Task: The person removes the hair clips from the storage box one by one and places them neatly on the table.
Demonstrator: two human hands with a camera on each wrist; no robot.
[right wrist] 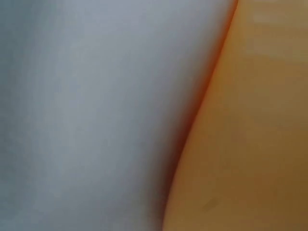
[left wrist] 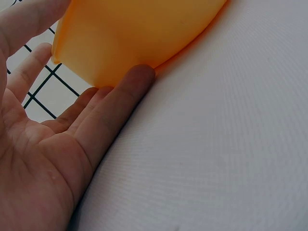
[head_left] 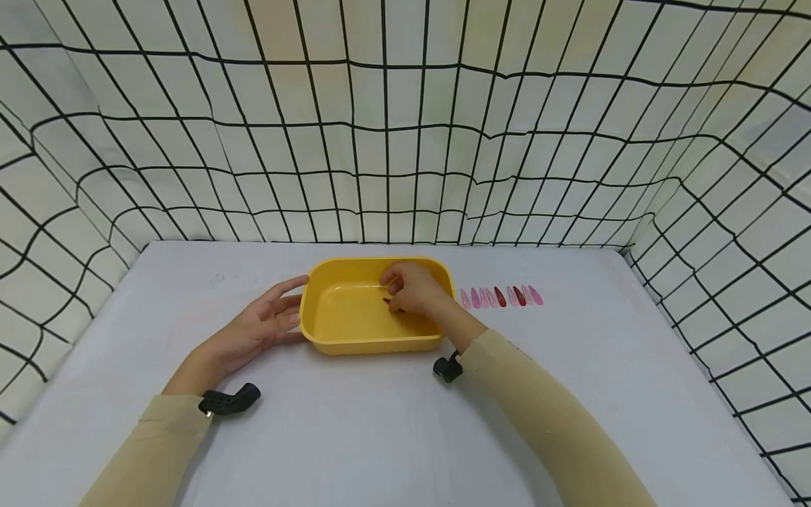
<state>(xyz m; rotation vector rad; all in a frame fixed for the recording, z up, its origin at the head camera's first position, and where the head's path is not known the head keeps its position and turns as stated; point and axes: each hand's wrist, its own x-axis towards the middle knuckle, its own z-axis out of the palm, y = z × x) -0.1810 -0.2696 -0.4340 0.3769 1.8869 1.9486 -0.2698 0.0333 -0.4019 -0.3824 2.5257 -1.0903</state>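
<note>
A yellow plastic tray (head_left: pixel 345 313) sits on the white table. My left hand (head_left: pixel 256 327) rests against its left end, fingers extended and spread along the wall and rim. In the left wrist view, fingertips of the left hand (left wrist: pixel 72 139) touch the outside of the tray (left wrist: pixel 130 38). Inside the tray's right half is my right hand (head_left: pixel 415 290), fingers bent. The tip of a dark red hair clip (head_left: pixel 386 301) pokes out from its fingers; the rest is hidden. Only the tray's outer wall (right wrist: pixel 250 134) and the table show in the right wrist view.
Right of the tray lies a row of several snap hair clips (head_left: pixel 500 296), pink and dark red, side by side. A black wire grid (head_left: pixel 386 130) stands along the table's back and both sides. Each wrist wears a black camera strap (head_left: pixel 228 400).
</note>
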